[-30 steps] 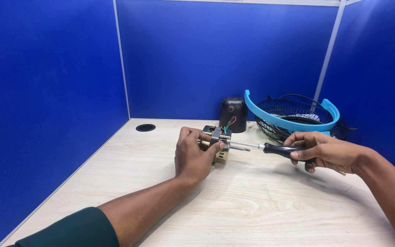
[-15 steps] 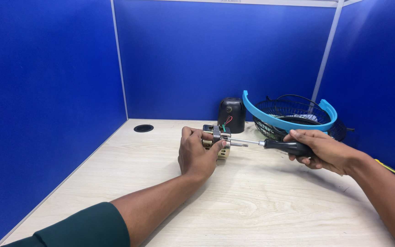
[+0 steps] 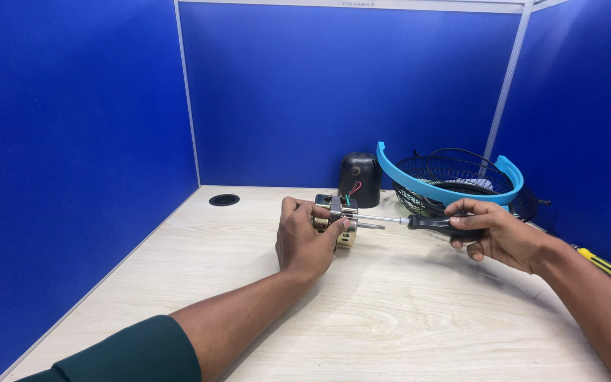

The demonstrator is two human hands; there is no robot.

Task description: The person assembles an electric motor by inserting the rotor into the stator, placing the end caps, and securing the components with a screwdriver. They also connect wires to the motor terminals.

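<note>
Blue partition walls [image 3: 72, 141] close in three sides of one pale wooden desk [image 3: 404, 318], which carries everything else, the small motor near its middle serving as the landmark. Behind and right of the motor sit one black wire fan guard [image 3: 454, 177] and one curved blue plastic ring [image 3: 419, 185] leaning against it. Directly behind the motor stands one black domed housing [image 3: 360, 178]. Far to the motor's right, at the desk edge, lies one yellow-handled tool [image 3: 606, 265], partly hidden by the right forearm. Left and behind the motor is one round cable hole [image 3: 223, 200]. The left hand [image 3: 305, 240] reaches in from the lower left, fingers wrapped tight around the one motor [image 3: 337, 219], from which red and green wires rise. The right hand [image 3: 493, 233] comes from the right, fingers curled closed around the black handle of one screwdriver [image 3: 419, 223], held level, its tip meeting the motor's right side.
</note>
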